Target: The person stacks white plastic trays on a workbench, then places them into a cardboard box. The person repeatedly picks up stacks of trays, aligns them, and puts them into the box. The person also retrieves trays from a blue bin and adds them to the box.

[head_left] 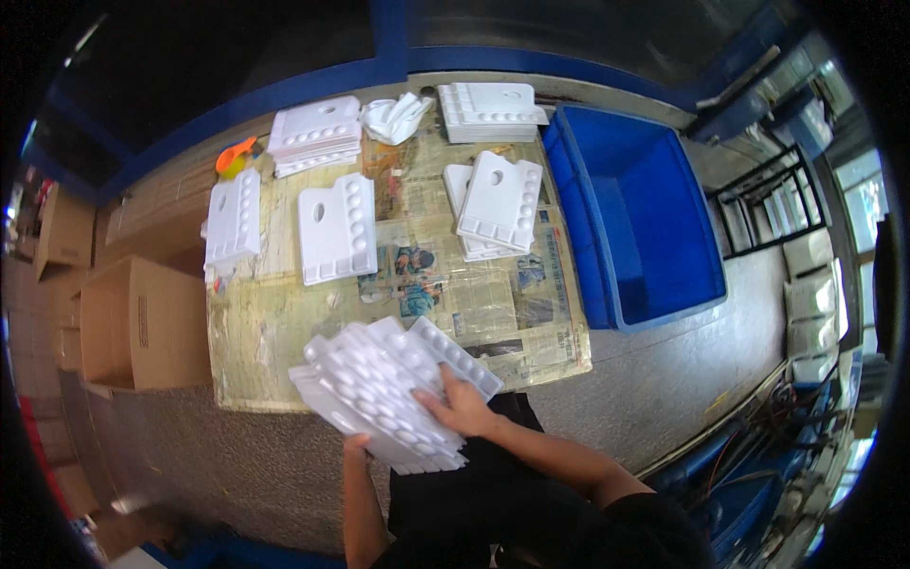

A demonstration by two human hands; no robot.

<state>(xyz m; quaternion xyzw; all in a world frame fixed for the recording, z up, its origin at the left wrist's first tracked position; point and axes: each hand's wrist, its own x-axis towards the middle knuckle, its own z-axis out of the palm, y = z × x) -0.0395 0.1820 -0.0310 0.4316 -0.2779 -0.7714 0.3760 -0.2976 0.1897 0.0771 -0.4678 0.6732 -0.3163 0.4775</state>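
Note:
A fanned bunch of white plastic paint palettes (377, 391) hangs over the table's near edge, tilted and slightly blurred. My left hand (357, 447) grips the bunch at its lower left edge, with most of the fingers hidden beneath. On the right side of the bunch lies my right hand (455, 405), thumb and fingers spread over the palettes' edges. Just beyond that hand, one palette (458, 359) sticks out at an angle from the others. Further back on the table rest a palette pile (338, 227) and two crossed palettes or thin piles (500, 203).
Newspaper covers the table (284, 327). Palette stacks (316, 131) (490, 114) (233, 220) stand along its back and left. Beside them are a white cloth or bag (394, 119) and an orange scoop (234, 153). A blue plastic crate (633, 213) adjoins the right side; a cardboard box (142, 323) stands left.

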